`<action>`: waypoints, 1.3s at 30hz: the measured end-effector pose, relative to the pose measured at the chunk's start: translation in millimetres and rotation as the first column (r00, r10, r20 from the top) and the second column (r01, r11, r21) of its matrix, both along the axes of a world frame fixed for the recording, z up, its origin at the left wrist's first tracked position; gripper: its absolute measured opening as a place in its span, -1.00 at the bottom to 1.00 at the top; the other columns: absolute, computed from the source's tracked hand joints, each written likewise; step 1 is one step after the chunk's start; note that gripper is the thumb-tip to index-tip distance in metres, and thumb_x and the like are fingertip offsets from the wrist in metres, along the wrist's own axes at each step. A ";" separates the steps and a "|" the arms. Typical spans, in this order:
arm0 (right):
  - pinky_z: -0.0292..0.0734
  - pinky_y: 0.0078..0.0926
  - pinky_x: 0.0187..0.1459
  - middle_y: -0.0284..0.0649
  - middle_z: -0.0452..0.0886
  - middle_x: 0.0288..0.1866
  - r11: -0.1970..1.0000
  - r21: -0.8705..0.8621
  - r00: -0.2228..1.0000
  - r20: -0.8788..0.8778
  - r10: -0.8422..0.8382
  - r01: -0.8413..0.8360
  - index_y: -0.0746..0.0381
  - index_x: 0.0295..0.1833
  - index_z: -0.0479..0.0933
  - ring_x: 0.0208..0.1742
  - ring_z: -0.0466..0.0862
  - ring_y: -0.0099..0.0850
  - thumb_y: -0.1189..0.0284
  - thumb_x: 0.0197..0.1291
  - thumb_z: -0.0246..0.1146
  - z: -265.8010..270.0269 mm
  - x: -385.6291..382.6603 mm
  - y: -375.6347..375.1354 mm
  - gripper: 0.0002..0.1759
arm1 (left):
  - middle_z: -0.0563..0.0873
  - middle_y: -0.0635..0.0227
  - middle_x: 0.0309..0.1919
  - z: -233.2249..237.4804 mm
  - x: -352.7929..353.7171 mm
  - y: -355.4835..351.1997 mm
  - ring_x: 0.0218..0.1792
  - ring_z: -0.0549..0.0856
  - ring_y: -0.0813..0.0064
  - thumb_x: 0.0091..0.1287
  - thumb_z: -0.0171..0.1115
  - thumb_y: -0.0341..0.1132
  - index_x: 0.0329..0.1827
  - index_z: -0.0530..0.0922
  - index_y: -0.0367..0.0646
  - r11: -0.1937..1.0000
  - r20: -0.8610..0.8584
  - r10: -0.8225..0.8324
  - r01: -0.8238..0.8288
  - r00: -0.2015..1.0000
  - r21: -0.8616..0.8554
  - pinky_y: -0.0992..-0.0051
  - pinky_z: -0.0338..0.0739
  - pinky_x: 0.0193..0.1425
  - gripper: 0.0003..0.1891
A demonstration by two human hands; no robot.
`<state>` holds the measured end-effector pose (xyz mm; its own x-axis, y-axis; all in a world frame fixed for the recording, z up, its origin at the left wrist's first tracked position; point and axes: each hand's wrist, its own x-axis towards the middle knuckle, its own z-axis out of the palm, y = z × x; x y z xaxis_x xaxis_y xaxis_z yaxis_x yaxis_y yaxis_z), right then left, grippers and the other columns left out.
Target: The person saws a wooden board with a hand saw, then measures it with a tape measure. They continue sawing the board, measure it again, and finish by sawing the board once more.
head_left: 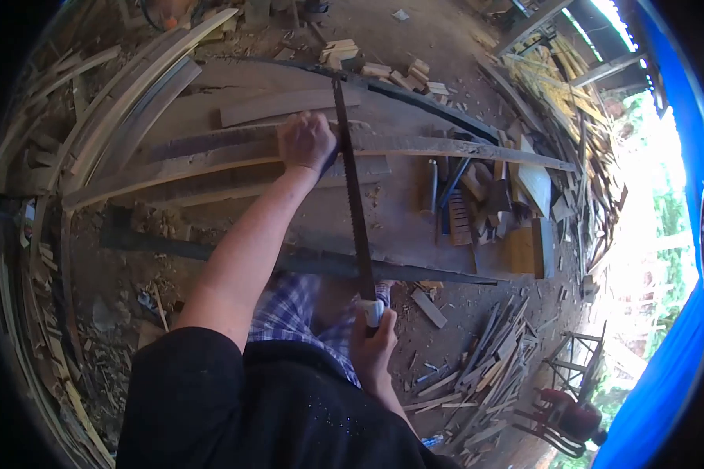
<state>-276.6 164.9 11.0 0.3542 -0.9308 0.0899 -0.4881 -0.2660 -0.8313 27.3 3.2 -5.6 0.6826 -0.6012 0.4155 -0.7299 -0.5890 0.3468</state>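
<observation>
**Handsaw [356, 211] set across plank [461, 148]**

Right hand [375, 340] grasps the Handsaw's handle near the body — blade running straight ahead, crosswise to the plank's length. Left hand [305, 141], farther out and curled shut on the plank, sits just left of the blade.

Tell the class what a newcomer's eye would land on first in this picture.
The long saw stands out first, running up the middle of the view, its handle gripped by the right hand near the bottom. Beside the blade, the left hand holds down a wooden strip across the workbench. Offcuts litter the ground at lower right.
</observation>
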 end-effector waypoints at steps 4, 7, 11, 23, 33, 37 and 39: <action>0.50 -0.13 -0.40 0.10 0.58 -0.42 0.983 -0.179 0.999 -0.034 0.024 -0.029 0.28 -0.12 0.33 -0.36 0.67 0.05 0.44 0.35 0.22 13.7 78.5 -66.4 -0.80 | 0.73 0.19 -0.37 9.4 -3.5 6.5 -0.22 0.70 0.17 0.17 0.10 -0.18 -0.44 0.69 -0.08 0.999 0.035 -0.044 0.044 0.998 0.010 0.20 0.55 -0.10 -0.76; 0.47 -0.03 -0.37 0.18 0.55 -0.40 0.970 -0.242 0.999 -0.004 0.040 -0.040 0.30 -0.14 0.32 -0.34 0.60 0.20 0.42 0.35 0.19 8.1 109.9 -87.2 -0.79 | 0.75 0.16 -0.35 8.7 -0.6 3.4 -0.24 0.72 0.17 0.16 0.11 -0.17 -0.45 0.70 -0.08 1.000 -0.036 -0.003 0.003 0.999 -0.012 0.22 0.56 -0.10 -0.75; 0.48 -0.10 -0.41 0.06 0.58 -0.46 0.945 -0.324 0.996 -0.083 0.022 -0.048 0.28 -0.07 0.34 -0.42 0.64 0.06 0.43 0.34 0.23 22.6 47.6 -35.5 -0.77 | 0.76 0.13 -0.34 11.5 -2.7 3.1 -0.24 0.73 0.18 0.16 0.10 -0.19 -0.44 0.70 -0.10 0.999 -0.073 0.033 -0.032 0.997 0.025 0.24 0.56 -0.09 -0.75; 0.51 -0.15 -0.40 0.16 0.56 -0.36 0.967 -0.249 0.999 0.002 0.053 -0.051 0.32 -0.12 0.39 -0.35 0.63 0.16 0.45 0.33 0.22 5.2 87.9 -74.8 -0.82 | 0.73 0.22 -0.41 -0.1 -0.4 -0.2 -0.24 0.72 0.22 0.15 0.12 -0.19 -0.48 0.68 -0.07 0.998 0.040 0.044 -0.042 0.998 -0.051 0.22 0.56 -0.14 -0.78; 0.51 -0.14 -0.41 0.13 0.58 -0.38 0.983 -0.182 0.999 -0.014 0.031 -0.033 0.30 -0.11 0.37 -0.37 0.66 0.09 0.43 0.34 0.23 6.0 77.7 -70.6 -0.80 | 0.74 0.10 -0.34 13.5 -2.0 5.8 -0.19 0.74 0.13 0.26 0.10 -0.12 -0.40 0.68 -0.14 0.998 -0.005 -0.040 0.040 0.999 0.038 0.16 0.59 -0.08 -0.69; 0.45 -0.08 -0.43 0.15 0.52 -0.47 0.952 -0.304 0.998 0.047 0.052 -0.035 0.26 -0.12 0.31 -0.43 0.59 0.16 0.39 0.35 0.23 -4.3 99.3 -87.5 -0.76 | 0.75 0.14 -0.35 -3.8 4.4 -3.8 -0.22 0.73 0.15 0.22 0.09 -0.18 -0.42 0.70 -0.12 1.000 0.010 0.012 -0.012 1.000 0.010 0.19 0.58 -0.07 -0.73; 0.45 -0.09 -0.43 0.12 0.54 -0.47 0.981 -0.190 0.998 0.037 0.053 -0.045 0.29 -0.12 0.35 -0.45 0.62 0.11 0.39 0.33 0.25 4.6 57.8 -51.9 -0.75 | 0.76 0.18 -0.33 -6.8 4.1 -3.9 -0.23 0.73 0.18 0.18 0.08 -0.23 -0.42 0.71 -0.10 0.999 0.008 0.049 -0.049 0.999 -0.008 0.22 0.58 -0.06 -0.76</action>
